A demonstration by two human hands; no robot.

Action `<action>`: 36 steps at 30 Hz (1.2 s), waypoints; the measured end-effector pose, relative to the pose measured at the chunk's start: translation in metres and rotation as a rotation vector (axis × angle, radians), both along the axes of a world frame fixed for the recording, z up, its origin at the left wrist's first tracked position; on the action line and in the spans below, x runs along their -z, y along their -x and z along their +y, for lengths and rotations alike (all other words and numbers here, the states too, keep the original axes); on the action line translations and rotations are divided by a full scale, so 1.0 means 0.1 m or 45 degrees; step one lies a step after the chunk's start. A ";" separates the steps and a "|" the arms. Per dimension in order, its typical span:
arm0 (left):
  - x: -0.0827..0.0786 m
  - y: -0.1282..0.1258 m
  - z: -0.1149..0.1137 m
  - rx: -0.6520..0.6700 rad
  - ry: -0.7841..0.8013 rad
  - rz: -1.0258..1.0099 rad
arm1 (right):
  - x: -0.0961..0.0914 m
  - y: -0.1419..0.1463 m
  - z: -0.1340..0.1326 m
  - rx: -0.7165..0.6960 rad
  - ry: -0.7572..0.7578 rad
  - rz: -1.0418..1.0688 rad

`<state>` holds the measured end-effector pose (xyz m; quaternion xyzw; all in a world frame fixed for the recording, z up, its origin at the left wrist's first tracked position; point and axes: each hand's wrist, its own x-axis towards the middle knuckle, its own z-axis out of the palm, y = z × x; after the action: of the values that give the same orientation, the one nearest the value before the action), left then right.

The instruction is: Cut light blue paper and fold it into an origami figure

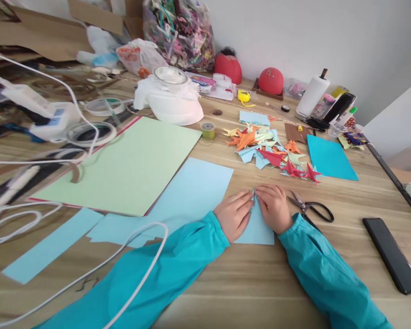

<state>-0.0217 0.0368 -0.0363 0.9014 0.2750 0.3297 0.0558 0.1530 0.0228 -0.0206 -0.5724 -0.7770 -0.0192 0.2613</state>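
Observation:
A small light blue sheet of paper (258,230) lies on the wooden table, its far end under both hands. My left hand (235,214) presses on its left side, fingers close together and fingertips at a raised fold near the top. From the other side, my right hand (273,206) grips the same fold with its fingertips. The paper's top part is partly hidden by the fingers. Right beside my right hand lie black-handled scissors (310,209). Beyond the hands spreads a pile of folded paper cranes (260,144) in orange, red, blue and pale green.
Larger light blue sheets (195,192) and a pale green sheet (133,164) lie to the left. A white cable (166,233) loops over my left sleeve. At the right are a black phone (392,256) and bright blue paper (331,157). A thread spool (208,131) stands behind.

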 end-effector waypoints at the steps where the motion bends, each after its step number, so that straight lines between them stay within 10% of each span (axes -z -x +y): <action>1: 0.00 0.00 0.00 0.007 -0.001 -0.004 | 0.00 0.00 0.00 0.000 0.000 -0.013; 13: 0.12 -0.02 0.06 0.039 -0.120 -0.061 | -0.14 0.06 -0.04 0.093 -0.081 -0.453; 36: 0.04 -0.02 0.02 0.042 -0.033 0.009 | -0.05 -0.03 0.04 0.097 -0.151 -0.296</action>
<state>-0.0200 0.0385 -0.0407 0.9077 0.2558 0.3290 0.0485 0.1557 0.0266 -0.0159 -0.5790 -0.7772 -0.1410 0.2020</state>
